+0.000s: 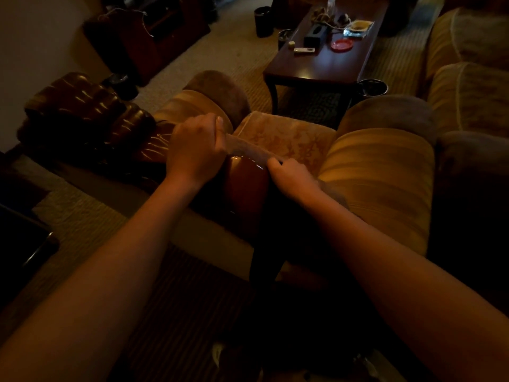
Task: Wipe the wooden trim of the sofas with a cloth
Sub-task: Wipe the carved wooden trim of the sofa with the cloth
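I look down over the back of a gold striped armchair (pixel 380 172) in a dim room. Its glossy dark wooden trim (pixel 245 183) curves across the top of the backrest between my hands. A thin pale cloth (pixel 248 148) is stretched over the far edge of that trim. My left hand (pixel 195 153) grips the cloth's left end with fingers closed. My right hand (pixel 289 177) pinches the cloth's right end, and more of the fabric hangs below my right wrist. Carved wooden trim (pixel 82 106) of another seat shines at the left.
A dark wooden coffee table (pixel 325 64) stands ahead with a red ashtray (pixel 341 45), a remote and clutter on it. A gold sofa (pixel 468 78) runs along the right. A dark cabinet (pixel 143 37) sits at the back left, on pale carpet.
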